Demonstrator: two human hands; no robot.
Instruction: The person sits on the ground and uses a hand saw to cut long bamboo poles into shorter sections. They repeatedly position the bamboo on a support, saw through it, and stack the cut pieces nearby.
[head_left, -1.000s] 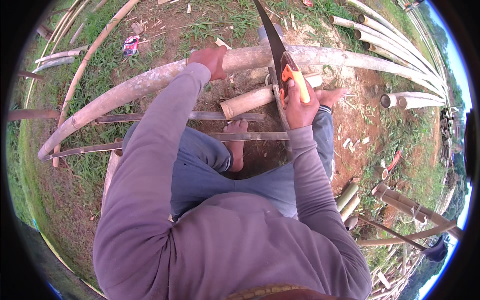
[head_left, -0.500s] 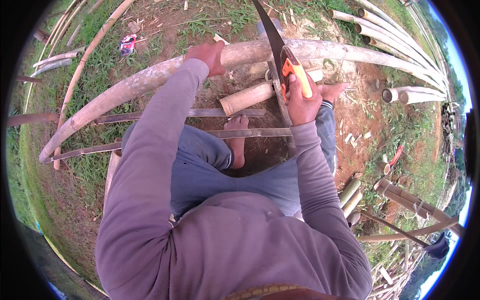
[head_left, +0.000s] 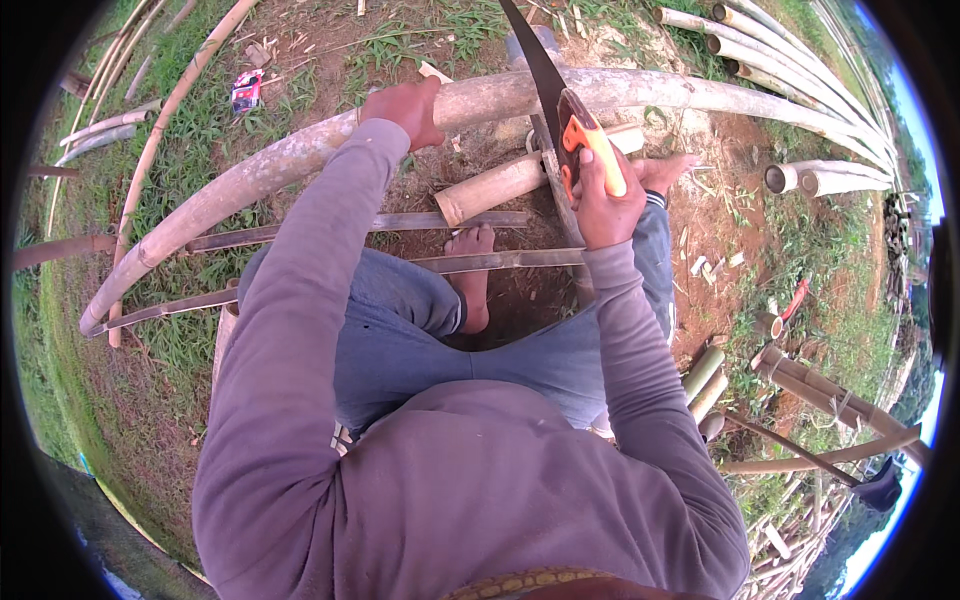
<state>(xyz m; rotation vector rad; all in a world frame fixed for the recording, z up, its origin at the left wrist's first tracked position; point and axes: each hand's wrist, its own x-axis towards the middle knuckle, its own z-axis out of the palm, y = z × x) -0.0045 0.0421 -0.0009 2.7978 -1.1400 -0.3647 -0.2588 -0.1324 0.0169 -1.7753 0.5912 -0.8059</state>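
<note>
A long, pale bamboo pole (head_left: 265, 165) lies crosswise in front of me, bent by the lens. My left hand (head_left: 403, 110) is closed over it, left of the middle. My right hand (head_left: 607, 207) grips the orange and black handle of a handsaw (head_left: 541, 66). The dark blade rests against the pole to the right of my left hand, its tip pointing away from me. Whether the teeth have cut into the bamboo I cannot make out. Beneath the pole, a short cut bamboo piece (head_left: 492, 187) lies beside a narrow upright support (head_left: 560, 190).
Split bamboo strips (head_left: 497, 261) run across near my bare foot (head_left: 474, 270). Several bamboo poles (head_left: 790, 60) are stacked at the far right. A red-handled tool (head_left: 796, 299) lies on the grass at right, and a red and white packet (head_left: 247, 90) at the far left.
The view has shifted slightly. My left hand keeps its hold on the pole, and the saw stays at nearly the same spot across it.
</note>
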